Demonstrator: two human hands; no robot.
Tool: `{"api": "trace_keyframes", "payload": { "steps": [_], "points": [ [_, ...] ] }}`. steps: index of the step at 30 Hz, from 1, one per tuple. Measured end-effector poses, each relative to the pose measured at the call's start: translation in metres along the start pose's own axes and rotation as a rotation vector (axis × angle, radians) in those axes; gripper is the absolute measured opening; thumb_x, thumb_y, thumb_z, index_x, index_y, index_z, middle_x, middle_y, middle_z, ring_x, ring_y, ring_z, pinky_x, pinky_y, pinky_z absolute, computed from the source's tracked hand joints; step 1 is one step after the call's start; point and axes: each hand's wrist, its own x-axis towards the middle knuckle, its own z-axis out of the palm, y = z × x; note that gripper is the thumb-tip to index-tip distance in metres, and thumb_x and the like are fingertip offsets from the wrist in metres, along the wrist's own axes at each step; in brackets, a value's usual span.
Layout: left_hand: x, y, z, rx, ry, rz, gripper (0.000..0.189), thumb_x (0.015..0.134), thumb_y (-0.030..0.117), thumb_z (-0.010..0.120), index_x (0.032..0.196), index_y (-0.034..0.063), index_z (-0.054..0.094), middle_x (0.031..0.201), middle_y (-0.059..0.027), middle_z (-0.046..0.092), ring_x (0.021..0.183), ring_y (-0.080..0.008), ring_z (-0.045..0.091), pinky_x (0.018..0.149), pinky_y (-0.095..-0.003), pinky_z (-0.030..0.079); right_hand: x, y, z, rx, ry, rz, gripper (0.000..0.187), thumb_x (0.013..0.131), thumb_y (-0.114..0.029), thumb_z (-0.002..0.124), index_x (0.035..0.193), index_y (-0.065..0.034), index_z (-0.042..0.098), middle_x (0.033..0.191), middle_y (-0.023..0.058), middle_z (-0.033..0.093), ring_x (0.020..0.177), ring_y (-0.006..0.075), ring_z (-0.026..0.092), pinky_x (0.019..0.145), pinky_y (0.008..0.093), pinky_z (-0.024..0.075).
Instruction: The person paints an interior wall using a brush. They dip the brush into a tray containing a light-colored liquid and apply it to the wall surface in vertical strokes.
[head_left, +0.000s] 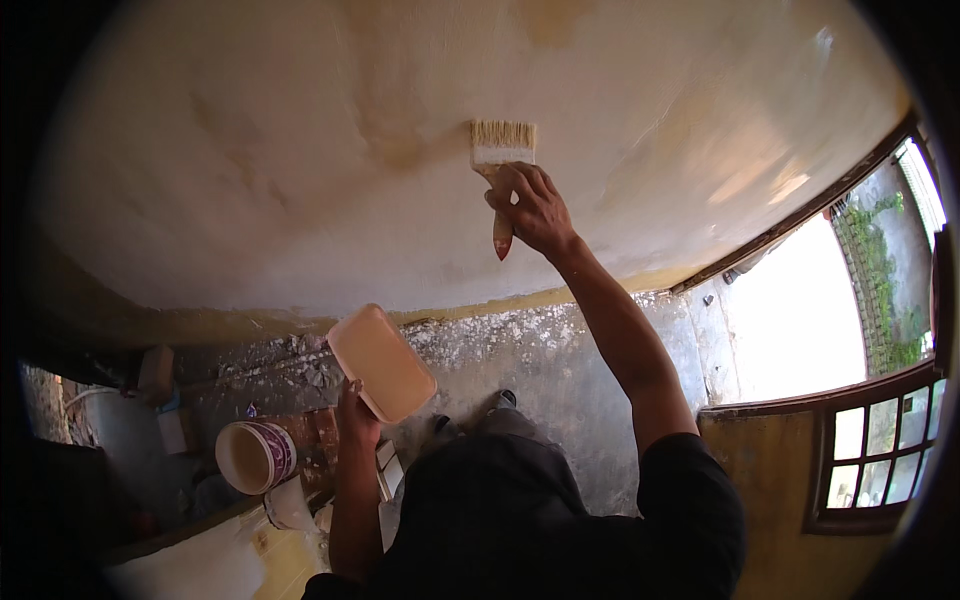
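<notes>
My right hand (531, 202) grips the wooden handle of a wide paintbrush (504, 146). Its pale bristles point up, at or close to the wall (315, 187); whether they touch it I cannot tell. The handle's reddish tip sticks out below my fingers. Patches of yellowish brown show through a whitish coat on the wall. In my left hand (358, 412) is a shallow rectangular plastic tray (384, 364), held by its lower left edge above the floor. The tray looks pale orange inside.
A white and purple bucket (256, 456) stands at the lower left. White flecks dot the concrete floor (592, 442) along the wall's foot. At the right are a bright doorway (795, 307) and a wood-framed window (883, 450). Boxes (156, 375) lie at the far left.
</notes>
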Motion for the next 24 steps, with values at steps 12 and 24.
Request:
{"api": "trace_keyframes", "payload": {
  "steps": [12, 24],
  "points": [
    [0.018, -0.023, 0.006, 0.039, -0.035, -0.085, 0.052, 0.088, 0.016, 0.065, 0.135, 0.0035, 0.048, 0.126, -0.0097, 0.059, 0.116, -0.0253, 0.059, 0.096, -0.0411, 0.053, 0.024, 0.044, -0.082, 0.242, -0.048, 0.21, 0.025, 0.078, 0.0, 0.074, 0.1, -0.0101, 0.071, 0.108, 0.0071, 0.069, 0.097, 0.0269, 0.068, 0.079, 0.0362, 0.0587],
    [0.041, -0.075, 0.096, 0.021, -0.147, 0.011, 0.054, 0.088, 0.017, 0.065, 0.137, 0.0045, 0.047, 0.127, -0.009, 0.058, 0.118, -0.0242, 0.057, 0.099, -0.0404, 0.05, -0.086, 0.087, -0.012, -0.003, 0.095, -0.033, 0.03, 0.068, -0.014, 0.074, 0.096, -0.0173, 0.063, 0.124, 0.0093, 0.052, 0.12, 0.0325, 0.052, 0.104, 0.0498, 0.0445]
  ]
}}
